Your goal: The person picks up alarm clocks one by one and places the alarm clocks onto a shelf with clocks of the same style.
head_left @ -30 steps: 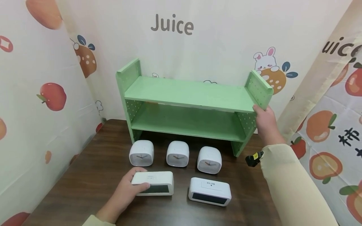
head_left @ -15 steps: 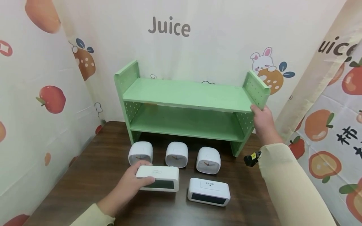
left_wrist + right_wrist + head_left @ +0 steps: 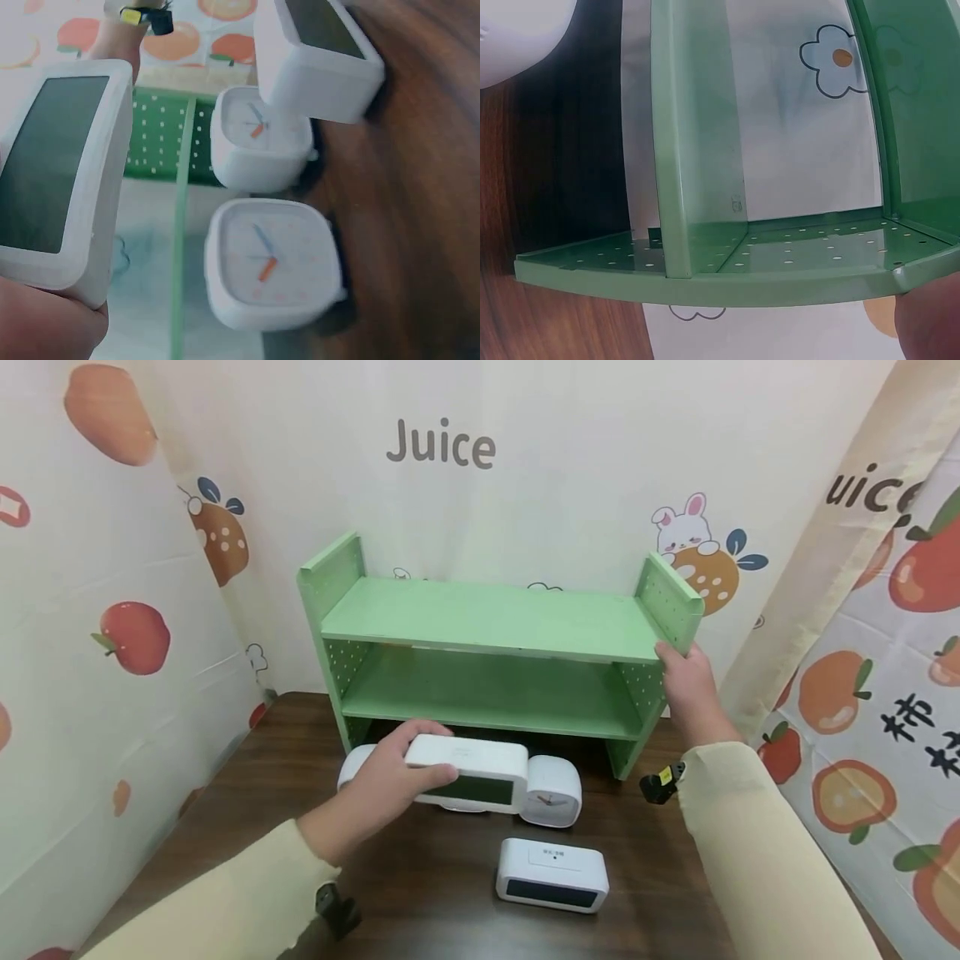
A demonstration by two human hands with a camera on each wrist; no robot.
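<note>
My left hand [image 3: 397, 778] grips a white rectangular digital clock [image 3: 468, 768] by its left end, thumb across the dark display. The clock hangs in front of the green two-tier shelf [image 3: 487, 722], overlapping the small white analog clocks behind it. In the left wrist view the held digital clock [image 3: 64, 172] fills the left side, two analog clocks beyond it. My right hand [image 3: 688, 683] holds the front edge of the shelf's right side panel, thumb at the upper board. The right wrist view shows that perforated panel [image 3: 795, 251] with a fingertip at its edge.
Analog clocks stand in a row before the shelf; the right one [image 3: 551, 793] shows fully, the left one [image 3: 354, 764] partly behind my hand. A second digital clock [image 3: 552, 875] sits nearer on the brown table [image 3: 420, 910]. Fruit-printed curtains [image 3: 180, 760] enclose the back and sides.
My left hand has lifted the digital clock off the table and carried it up and right toward the shelf. The right hand keeps its hold on the shelf's side panel.
</note>
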